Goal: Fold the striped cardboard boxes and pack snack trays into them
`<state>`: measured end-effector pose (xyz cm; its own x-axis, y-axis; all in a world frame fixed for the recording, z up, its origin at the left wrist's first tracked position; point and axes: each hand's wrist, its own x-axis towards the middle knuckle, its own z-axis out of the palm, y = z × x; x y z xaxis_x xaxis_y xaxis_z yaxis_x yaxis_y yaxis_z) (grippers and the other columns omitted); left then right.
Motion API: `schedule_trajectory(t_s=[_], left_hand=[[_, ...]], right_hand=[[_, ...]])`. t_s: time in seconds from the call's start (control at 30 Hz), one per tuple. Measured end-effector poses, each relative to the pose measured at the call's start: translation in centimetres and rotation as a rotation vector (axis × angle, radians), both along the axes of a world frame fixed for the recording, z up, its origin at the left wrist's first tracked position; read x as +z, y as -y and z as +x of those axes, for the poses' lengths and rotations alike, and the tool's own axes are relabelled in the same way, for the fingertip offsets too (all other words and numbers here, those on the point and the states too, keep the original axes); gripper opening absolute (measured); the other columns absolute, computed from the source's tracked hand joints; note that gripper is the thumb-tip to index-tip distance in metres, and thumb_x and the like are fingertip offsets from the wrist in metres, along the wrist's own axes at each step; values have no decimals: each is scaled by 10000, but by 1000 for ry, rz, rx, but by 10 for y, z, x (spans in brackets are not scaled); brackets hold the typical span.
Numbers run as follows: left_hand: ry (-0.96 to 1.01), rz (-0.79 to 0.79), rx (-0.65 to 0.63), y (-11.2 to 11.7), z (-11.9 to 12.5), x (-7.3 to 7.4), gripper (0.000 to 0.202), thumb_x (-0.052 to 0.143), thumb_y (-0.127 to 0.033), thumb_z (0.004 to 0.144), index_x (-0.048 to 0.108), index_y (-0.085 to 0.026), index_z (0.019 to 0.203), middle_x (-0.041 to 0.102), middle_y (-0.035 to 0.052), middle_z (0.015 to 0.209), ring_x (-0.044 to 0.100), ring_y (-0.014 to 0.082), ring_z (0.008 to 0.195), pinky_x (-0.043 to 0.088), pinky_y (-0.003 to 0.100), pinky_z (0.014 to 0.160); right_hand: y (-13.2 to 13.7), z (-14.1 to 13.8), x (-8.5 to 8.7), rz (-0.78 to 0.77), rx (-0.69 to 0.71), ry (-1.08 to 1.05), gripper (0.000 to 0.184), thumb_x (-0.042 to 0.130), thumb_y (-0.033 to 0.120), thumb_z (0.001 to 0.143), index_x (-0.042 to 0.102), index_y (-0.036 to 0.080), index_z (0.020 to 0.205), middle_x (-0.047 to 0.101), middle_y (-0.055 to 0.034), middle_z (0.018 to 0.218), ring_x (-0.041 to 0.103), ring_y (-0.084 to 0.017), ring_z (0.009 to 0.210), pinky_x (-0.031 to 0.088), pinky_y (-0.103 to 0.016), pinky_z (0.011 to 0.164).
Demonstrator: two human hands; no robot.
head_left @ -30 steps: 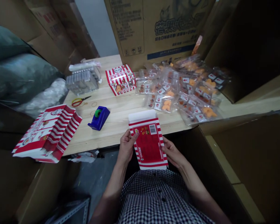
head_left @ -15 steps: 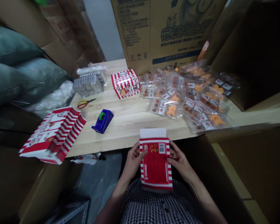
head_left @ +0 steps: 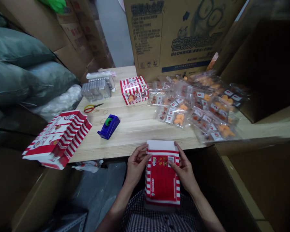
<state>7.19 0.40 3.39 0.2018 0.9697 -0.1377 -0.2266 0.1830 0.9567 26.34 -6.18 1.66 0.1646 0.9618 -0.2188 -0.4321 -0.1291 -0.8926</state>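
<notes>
Between my two hands is a red-and-white striped cardboard box point(head_left: 163, 180), its red printed face toward me and a white flap at its far end. My left hand point(head_left: 136, 166) grips its left edge near the flap, fingers behind and thumb on the edge. My right hand point(head_left: 185, 170) holds the right side, thumb lying over the printed face by the barcode. The box is above my lap, just off the table's front edge. Several flat striped boxes point(head_left: 58, 135) lie stacked at the table's left, and one assembled striped box point(head_left: 134, 90) stands farther back.
On the wooden table point(head_left: 135, 129) are a blue tape dispenser point(head_left: 109, 126), scissors point(head_left: 93, 107), rubber bands, clear plastic trays point(head_left: 96, 90) and a pile of clear snack packets point(head_left: 195, 106). A large carton point(head_left: 174, 38) stands behind. Green sacks point(head_left: 21, 74) are piled at left.
My right thumb has slid inward over the box's face. My left hand has shifted up toward the flap. The camera view has moved slightly.
</notes>
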Motion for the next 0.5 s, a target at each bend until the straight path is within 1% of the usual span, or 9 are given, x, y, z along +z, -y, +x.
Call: schedule_trajectory(t_s=[0.1, 0.17, 0.23, 0.3, 0.33, 0.4, 0.47, 0.5], left_hand=[[8, -35, 1, 2, 2, -5, 511, 807, -248, 766, 626, -191, 1241, 754, 71, 1021, 719, 202, 947, 562, 314, 883], [1, -41, 0, 2, 2, -7, 474, 804, -253, 771, 639, -188, 1210, 748, 66, 1013, 712, 189, 934, 556, 295, 869], [4, -52, -3, 1, 0, -8, 421, 797, -258, 780, 653, -182, 1168, 742, 71, 1040, 701, 187, 975, 542, 283, 888], [25, -77, -10, -2, -2, -8, 400, 797, -263, 781, 655, -183, 1147, 736, 81, 1086, 692, 194, 1019, 532, 285, 905], [38, -92, -16, -4, -3, -8, 397, 797, -268, 782, 655, -185, 1143, 734, 85, 1105, 690, 200, 1033, 531, 288, 904], [57, -112, -31, -6, -6, -6, 390, 790, -279, 790, 656, -192, 1146, 732, 91, 1133, 687, 210, 1051, 532, 292, 891], [65, -117, -44, -7, -8, -5, 380, 781, -284, 800, 661, -196, 1150, 728, 95, 1153, 686, 210, 1046, 530, 288, 876], [67, -117, -55, -7, -8, -4, 373, 778, -287, 805, 664, -197, 1149, 726, 97, 1164, 689, 207, 1028, 529, 286, 867]], right_hand=[[3, 0, 5, 7, 29, 31, 884, 766, 305, 854, 251, 381, 1569, 591, -32, 1443, 678, -249, 1147, 577, -400, 975], [4, 1, 7, 18, 61, 49, 861, 740, 321, 877, 234, 391, 1571, 524, -23, 1507, 630, -256, 1231, 540, -426, 1032], [5, 2, 8, 51, 75, 105, 830, 722, 321, 893, 243, 396, 1567, 462, -7, 1554, 555, -245, 1325, 460, -427, 1119], [6, 5, 10, 84, 84, 161, 775, 705, 316, 908, 287, 389, 1556, 432, 1, 1575, 478, -225, 1395, 381, -406, 1177], [7, 7, 12, 93, 93, 163, 744, 693, 320, 917, 306, 391, 1549, 435, -1, 1572, 476, -223, 1397, 383, -406, 1174], [9, 10, 17, 110, 94, 118, 680, 672, 331, 931, 353, 403, 1527, 471, -20, 1544, 537, -235, 1342, 457, -423, 1115], [10, 14, 22, 148, 50, 69, 604, 689, 319, 920, 452, 407, 1469, 515, -36, 1501, 606, -244, 1259, 528, -422, 1031], [10, 15, 24, 168, 26, 63, 557, 707, 306, 906, 515, 394, 1421, 530, -42, 1483, 623, -246, 1233, 539, -416, 1013]])
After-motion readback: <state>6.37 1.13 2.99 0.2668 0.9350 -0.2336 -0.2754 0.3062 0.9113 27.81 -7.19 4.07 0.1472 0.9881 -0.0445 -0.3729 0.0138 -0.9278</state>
